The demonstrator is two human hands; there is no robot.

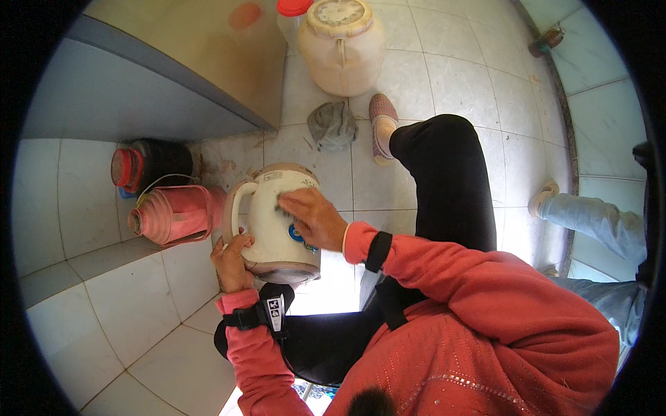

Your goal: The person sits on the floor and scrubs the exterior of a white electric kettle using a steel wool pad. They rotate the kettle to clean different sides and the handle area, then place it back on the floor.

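Note:
A large cream-coloured kettle point(265, 223) with brown ends is held tilted in front of me, above the tiled floor. Dark smudges and a round blue sticker point(295, 233) mark its side. My left hand point(234, 264) grips the kettle near the lower end of its handle point(235, 205). Against the kettle's side my right hand point(315, 218) presses a small dark scrubber point(282, 205), mostly hidden under the fingertips; its material is unclear.
On the left are a pink thermos flask point(179, 213) and a dark jar point(161, 162) with a red lid. Beyond lie a grey cloth point(333, 127), a lidded plastic barrel point(341, 62) and a cabinet point(208, 57). Another person's leg point(590, 213) is at right.

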